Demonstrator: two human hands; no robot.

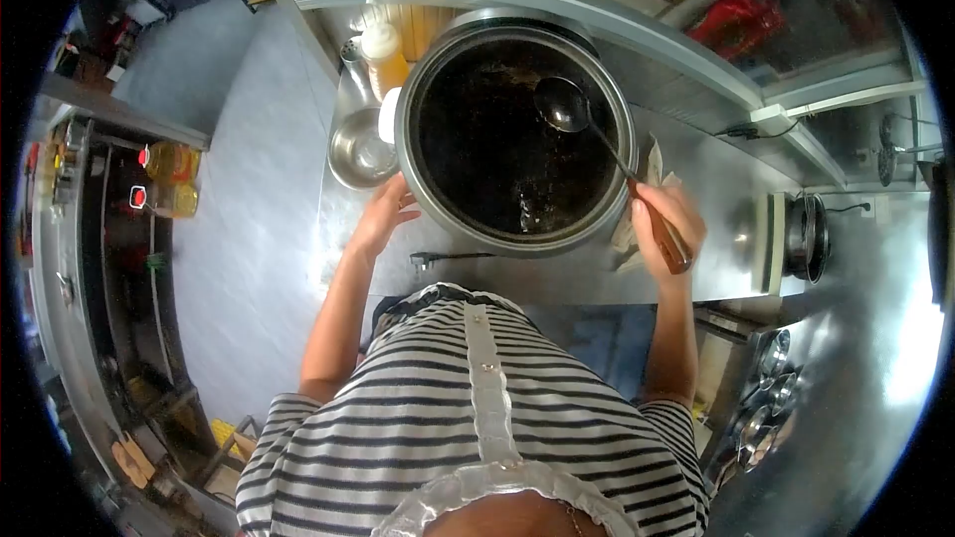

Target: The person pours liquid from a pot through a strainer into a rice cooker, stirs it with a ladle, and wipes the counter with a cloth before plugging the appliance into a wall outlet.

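Note:
My right hand is closed around the brown handle of a ladle. The ladle's dark, rounded bowl lies over the upper right part of a large round black pan with a grey metal rim. A few shiny wet spots mark the pan's lower middle. At the pan's lower left rim is my left hand, fingers apart and holding nothing; whether it touches the rim I cannot tell. Just above that hand stands a steel bowl.
A squeeze bottle of yellow liquid stands left of the pan beside a metal shaker. A black power plug lies on the steel counter. A cloth sits right of the pan. Oil bottles are at far left.

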